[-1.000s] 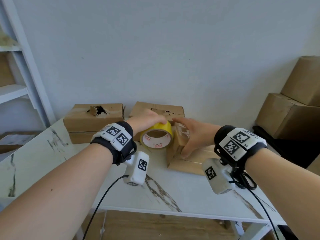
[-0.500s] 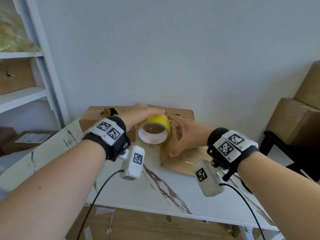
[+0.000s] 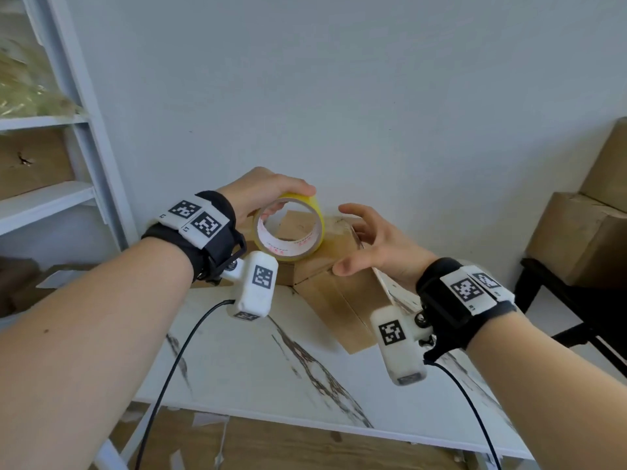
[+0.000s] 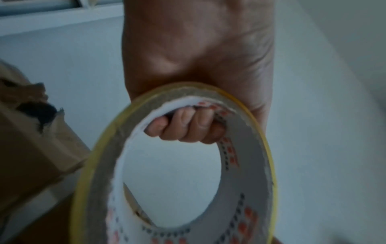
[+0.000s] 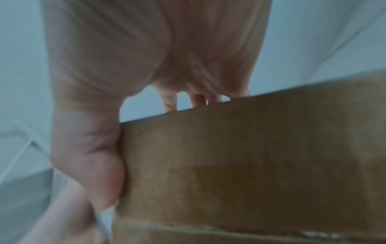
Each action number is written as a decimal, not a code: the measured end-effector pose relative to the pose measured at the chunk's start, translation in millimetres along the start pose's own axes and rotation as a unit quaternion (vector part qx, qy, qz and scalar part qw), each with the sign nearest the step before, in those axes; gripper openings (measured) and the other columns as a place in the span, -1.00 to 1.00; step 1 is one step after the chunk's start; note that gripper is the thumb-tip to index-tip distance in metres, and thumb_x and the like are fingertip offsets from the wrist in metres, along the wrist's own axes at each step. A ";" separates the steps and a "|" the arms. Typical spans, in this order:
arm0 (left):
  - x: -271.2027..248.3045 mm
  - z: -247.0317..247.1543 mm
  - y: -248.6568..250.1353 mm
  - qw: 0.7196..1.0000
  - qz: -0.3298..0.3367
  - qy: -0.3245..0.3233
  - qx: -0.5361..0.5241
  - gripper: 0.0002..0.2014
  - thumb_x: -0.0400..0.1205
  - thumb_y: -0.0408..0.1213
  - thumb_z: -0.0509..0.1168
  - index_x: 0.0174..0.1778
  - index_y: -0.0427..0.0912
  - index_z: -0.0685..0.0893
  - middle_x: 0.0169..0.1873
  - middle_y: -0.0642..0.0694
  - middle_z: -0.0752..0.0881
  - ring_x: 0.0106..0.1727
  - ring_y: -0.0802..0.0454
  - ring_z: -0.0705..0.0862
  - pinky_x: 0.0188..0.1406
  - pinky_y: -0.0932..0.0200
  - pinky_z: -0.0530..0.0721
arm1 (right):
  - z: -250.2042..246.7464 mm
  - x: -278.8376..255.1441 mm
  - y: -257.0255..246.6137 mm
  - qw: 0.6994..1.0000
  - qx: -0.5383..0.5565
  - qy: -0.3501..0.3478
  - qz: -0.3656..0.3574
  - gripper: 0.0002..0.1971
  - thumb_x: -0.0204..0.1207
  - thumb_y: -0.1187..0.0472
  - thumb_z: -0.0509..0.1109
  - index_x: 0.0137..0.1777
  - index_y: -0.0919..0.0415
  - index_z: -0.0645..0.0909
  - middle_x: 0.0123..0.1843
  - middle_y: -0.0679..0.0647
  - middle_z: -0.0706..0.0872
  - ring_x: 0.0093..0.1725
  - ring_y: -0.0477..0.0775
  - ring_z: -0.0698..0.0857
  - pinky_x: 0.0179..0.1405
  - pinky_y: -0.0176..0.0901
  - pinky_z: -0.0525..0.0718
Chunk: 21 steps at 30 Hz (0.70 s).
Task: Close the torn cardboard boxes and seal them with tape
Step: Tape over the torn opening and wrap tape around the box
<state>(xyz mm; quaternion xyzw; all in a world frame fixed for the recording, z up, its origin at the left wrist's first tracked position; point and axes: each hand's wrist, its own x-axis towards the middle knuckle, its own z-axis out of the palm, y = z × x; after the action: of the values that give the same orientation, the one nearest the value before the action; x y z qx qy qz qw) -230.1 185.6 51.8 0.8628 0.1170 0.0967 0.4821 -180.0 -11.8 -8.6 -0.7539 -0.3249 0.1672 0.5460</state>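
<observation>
My left hand (image 3: 271,198) grips a yellow tape roll (image 3: 290,230) and holds it up above the table. In the left wrist view its fingers (image 4: 183,127) curl through the roll's core (image 4: 240,165). A brown cardboard box (image 3: 339,293) lies on the white marble table (image 3: 254,368) below and right of the roll. My right hand (image 3: 359,239) hovers over the box's far end with fingers spread and relaxed, and its thumb (image 5: 100,173) touches the box side (image 5: 250,165). A torn box (image 4: 31,140) with a ragged hole shows at the left in the left wrist view.
A white shelf unit (image 3: 44,205) stands at the left with a box on it. Stacked cardboard boxes (image 3: 583,239) sit on a black stand (image 3: 559,290) at the right. The table's front edge (image 3: 305,425) is near me, and cables hang from both wrist cameras.
My left hand has lifted the tape roll up and away from the box. My right hand has loosened from the box end, with its fingers now spread. The head view has tilted upward.
</observation>
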 end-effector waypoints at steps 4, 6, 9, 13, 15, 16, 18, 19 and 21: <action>0.5 9.6 3.1 0.998 -0.023 -0.024 0.054 -0.61 0.49 -0.03 0.45 -0.55 -0.12 0.50 -0.78 0.07 0.35 -0.75 0.14 0.27 -0.67 0.31 0.29 | -14.9 -8.2 15.0 0.998 0.059 -0.006 0.005 0.02 -0.23 0.20 0.62 0.37 -0.18 0.39 0.28 0.08 0.64 0.33 0.12 0.61 0.37 0.03 0.56; 1.6 15.1 4.6 0.997 -0.020 -0.043 0.060 -0.62 0.50 0.00 0.42 -0.49 -0.11 0.49 -0.74 0.04 0.31 -0.69 0.10 0.22 -0.61 0.25 0.26 | -21.5 -9.8 18.6 0.996 0.083 -0.010 0.008 0.04 -0.22 0.24 0.60 0.40 -0.14 0.37 0.28 0.12 0.66 0.27 0.18 0.66 0.28 0.00 0.63; 2.0 18.9 10.1 0.996 -0.012 -0.066 0.062 -0.63 0.54 0.00 0.37 -0.46 -0.09 0.44 -0.69 0.02 0.26 -0.67 0.09 0.19 -0.58 0.21 0.23 | -28.3 -7.1 21.7 0.994 0.103 -0.025 0.012 0.02 -0.20 0.28 0.58 0.40 -0.09 0.36 0.30 0.15 0.66 0.19 0.17 0.71 0.06 -0.14 0.70; 2.7 13.8 3.5 0.991 -0.034 -0.061 0.118 -0.60 0.55 -0.03 0.36 -0.51 -0.11 0.40 -0.70 0.02 0.26 -0.68 0.09 0.17 -0.63 0.26 0.20 | -42.3 -9.8 29.5 0.991 0.129 -0.023 0.018 0.01 -0.18 0.27 0.57 0.40 -0.07 0.35 0.31 0.17 0.66 0.07 0.09 0.74 -0.02 -0.23 0.67; 3.0 13.1 -3.5 0.987 -0.051 -0.084 0.124 -0.63 0.56 -0.04 0.36 -0.46 -0.12 0.42 -0.68 0.01 0.25 -0.67 0.09 0.16 -0.67 0.29 0.19 | -51.8 -13.3 34.1 0.990 0.137 -0.017 0.025 0.02 -0.16 0.25 0.58 0.42 -0.11 0.34 0.29 0.12 0.70 0.05 0.06 0.76 0.06 -0.17 0.59; 2.3 15.0 -5.9 0.987 -0.057 -0.098 0.114 -0.64 0.58 -0.06 0.35 -0.45 -0.12 0.43 -0.69 0.02 0.24 -0.69 0.11 0.16 -0.71 0.32 0.18 | -55.2 -14.8 36.4 0.990 0.138 -0.018 0.028 0.02 -0.15 0.25 0.58 0.43 -0.13 0.34 0.27 0.09 0.71 0.04 0.05 0.77 0.11 -0.12 0.56; 0.4 22.1 -6.1 0.988 -0.056 -0.104 0.104 -0.64 0.60 -0.11 0.34 -0.48 -0.13 0.48 -0.74 0.06 0.25 -0.73 0.16 0.17 -0.74 0.36 0.18 | -59.8 -17.7 40.7 0.989 0.141 -0.017 0.032 0.02 -0.14 0.26 0.57 0.44 -0.15 0.34 0.24 0.05 0.73 0.06 0.06 0.77 0.23 -0.04 0.52; 0.8 26.1 -5.4 0.988 -0.052 -0.100 0.108 -0.62 0.60 -0.11 0.35 -0.54 -0.12 0.52 -0.76 0.07 0.26 -0.74 0.16 0.18 -0.71 0.36 0.19 | -61.7 -19.1 42.4 0.989 0.142 -0.018 0.033 0.02 -0.14 0.27 0.56 0.44 -0.16 0.33 0.24 0.03 0.74 0.08 0.06 0.77 0.28 -0.02 0.50; 2.8 31.6 -4.1 0.987 -0.044 -0.079 0.133 -0.53 0.57 -0.10 0.38 -0.70 -0.07 0.55 -0.73 0.03 0.31 -0.72 0.15 0.23 -0.62 0.32 0.27 | -65.2 -22.8 44.8 0.988 0.147 -0.023 0.036 0.04 -0.13 0.30 0.54 0.46 -0.14 0.31 0.25 0.02 0.74 0.11 0.07 0.75 0.27 -0.06 0.50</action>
<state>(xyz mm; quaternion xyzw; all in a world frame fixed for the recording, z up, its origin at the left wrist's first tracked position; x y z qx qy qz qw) -219.0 162.9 32.2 0.9182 0.1282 -0.0095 0.3745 -143.4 -82.3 -30.0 -0.6727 -0.2824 0.2501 0.6365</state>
